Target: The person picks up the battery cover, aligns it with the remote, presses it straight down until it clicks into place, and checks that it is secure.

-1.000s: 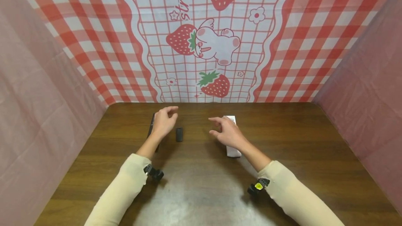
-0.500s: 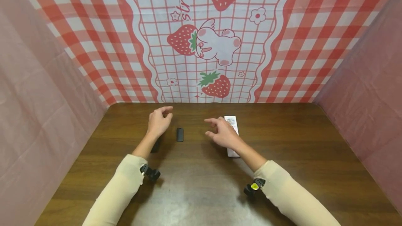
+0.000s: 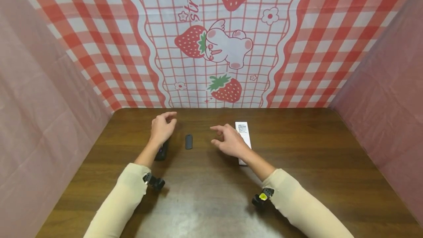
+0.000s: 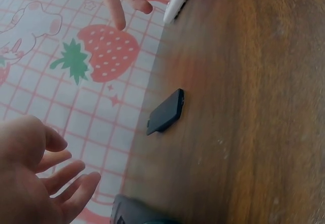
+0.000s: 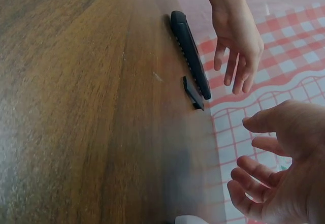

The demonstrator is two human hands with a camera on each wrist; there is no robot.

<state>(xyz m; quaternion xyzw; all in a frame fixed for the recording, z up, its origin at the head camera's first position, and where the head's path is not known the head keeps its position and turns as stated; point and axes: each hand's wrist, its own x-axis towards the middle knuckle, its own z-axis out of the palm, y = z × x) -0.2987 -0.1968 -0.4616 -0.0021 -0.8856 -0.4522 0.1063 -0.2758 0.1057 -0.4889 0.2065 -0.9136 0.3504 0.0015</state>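
Observation:
Above the left part of the table my left hand hovers with fingers loosely bent, holding nothing. Partly hidden under it lies a long black object, slim with a ribbed edge in the right wrist view; its kind is unclear. To its right is a small flat black piece, like a cover or cap, which neither hand touches. My right hand hangs over the table, fingers relaxed and without anything in them. A narrow white object with printed text, like a box, lies partly behind that hand and wrist.
The brown wooden table ends at a red-and-white checked cloth with strawberry prints. Pink curtains hang at both sides. Each forearm wears a small black camera.
Both hands have drifted to the left, apart from every object. More of the white box's printed face now shows, and the black object's near end is visible beside the left wrist.

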